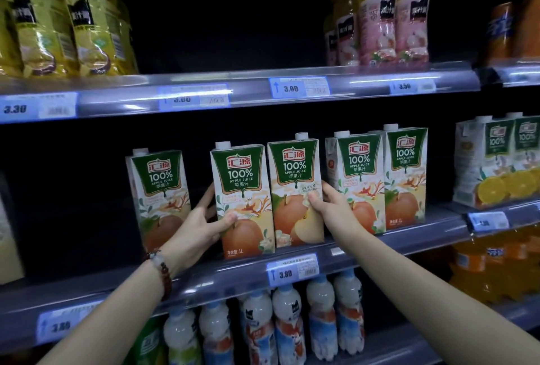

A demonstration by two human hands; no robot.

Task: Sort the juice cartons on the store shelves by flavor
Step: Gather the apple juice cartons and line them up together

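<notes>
Several apple juice cartons stand upright along the middle shelf [365,243]. My left hand [201,224] grips the left side of one apple carton [241,189], thumb on its front. My right hand [327,204] grips the right side of the apple carton next to it [295,177], thumb on its front. These two cartons stand side by side, touching. A single apple carton [159,186] stands apart to the left. Two more apple cartons [380,171] stand to the right. Orange juice cartons [496,160] sit at the far right on a neighbouring shelf.
The top shelf holds yellow bottles [58,28] on the left and pink-labelled bottles [388,20] on the right, with a dark gap between. Below are white-capped bottles [286,321] and orange soda bottles [496,265]. Price tags [292,270] line the shelf rails.
</notes>
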